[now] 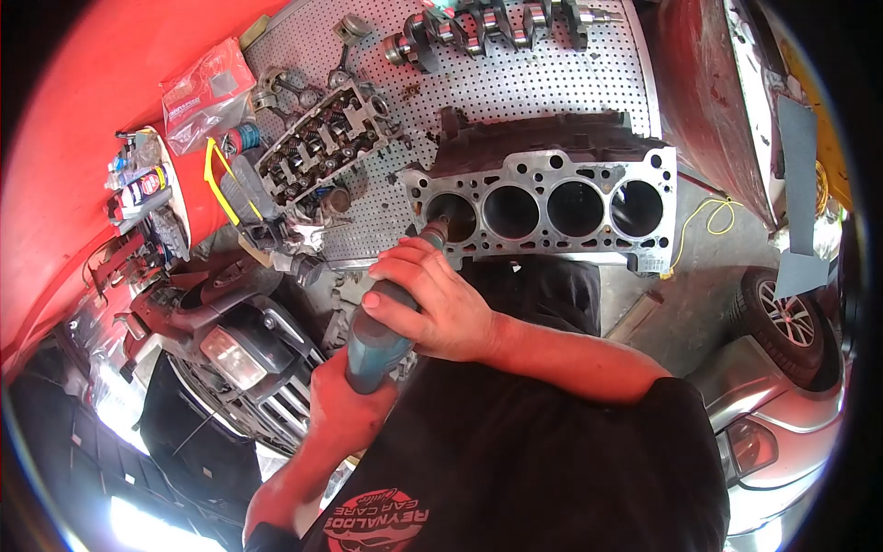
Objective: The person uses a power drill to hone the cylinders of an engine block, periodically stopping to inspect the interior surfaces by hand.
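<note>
A teal and black power drill [375, 354] slants up and away from my body, held in both hands. My left hand [345, 405] is wrapped round its lower rear end. Farther forward, my right hand [441, 308] is closed over the drill's front part. The drill's tip [442, 221] reaches into the leftmost cylinder bore of the engine block [543, 166]; what is fitted on it inside the bore is hard to make out. The block lies with its machined face and row of round bores toward me.
A perforated metal table [405, 87] carries the block, a crankshaft [487, 28], a cylinder head [326, 143] and several pistons with rods [299, 92]. At the left is a red surface with bottles [143, 189] and a plastic bag [207, 92]. Cars flank me, one with a wheel [782, 317] showing.
</note>
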The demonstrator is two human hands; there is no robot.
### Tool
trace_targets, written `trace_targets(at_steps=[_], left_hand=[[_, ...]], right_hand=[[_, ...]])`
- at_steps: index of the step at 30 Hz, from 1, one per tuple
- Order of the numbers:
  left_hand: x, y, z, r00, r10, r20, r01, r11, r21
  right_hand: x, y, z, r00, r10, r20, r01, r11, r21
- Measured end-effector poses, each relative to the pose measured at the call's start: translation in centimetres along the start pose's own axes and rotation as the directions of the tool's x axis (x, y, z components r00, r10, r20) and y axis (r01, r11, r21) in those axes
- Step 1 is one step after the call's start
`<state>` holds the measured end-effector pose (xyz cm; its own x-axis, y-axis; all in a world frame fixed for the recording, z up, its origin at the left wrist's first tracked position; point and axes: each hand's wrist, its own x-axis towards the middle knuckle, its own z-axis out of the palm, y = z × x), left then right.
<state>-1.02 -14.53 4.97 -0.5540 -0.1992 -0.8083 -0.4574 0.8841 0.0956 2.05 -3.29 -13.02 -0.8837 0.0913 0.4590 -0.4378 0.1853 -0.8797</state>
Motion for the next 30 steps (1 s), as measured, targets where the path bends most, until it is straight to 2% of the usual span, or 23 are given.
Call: trace_targets(at_steps=[3, 12, 16, 25, 30], left_hand=[[0.5, -0.5, 0.5, 0.999, 0.045, -0.008, -0.045, 0.998, 0.041], [1.8, -0.9, 2.2, 0.996, 0.082, -0.036, -0.082, 0.997, -0.014], [2.9, -1.2, 2.7, 0.996, 0.086, 0.004, -0.086, 0.996, -0.013], [5.9, -2.3, 3.6, 0.993, 0.114, 0.003, -0.114, 0.993, -0.033], [6.9, -2.1, 3.6, 0.990, 0.132, 0.051, -0.129, 0.990, -0.053]], right_hand=[[-0.2, 0.3, -0.1, 1.000, 0.016, 0.006, -0.016, 1.000, 0.000], [-1.2, 1.4, -0.4, 0.999, 0.041, 0.035, -0.042, 0.999, 0.025], [-1.5, 2.0, -0.6, 0.995, 0.074, 0.063, -0.077, 0.996, 0.042], [-2.0, 3.4, -0.2, 0.978, 0.160, 0.132, -0.145, 0.982, -0.118], [-1.7, 3.0, -0.8, 0.963, 0.228, 0.144, -0.216, 0.972, -0.098]])
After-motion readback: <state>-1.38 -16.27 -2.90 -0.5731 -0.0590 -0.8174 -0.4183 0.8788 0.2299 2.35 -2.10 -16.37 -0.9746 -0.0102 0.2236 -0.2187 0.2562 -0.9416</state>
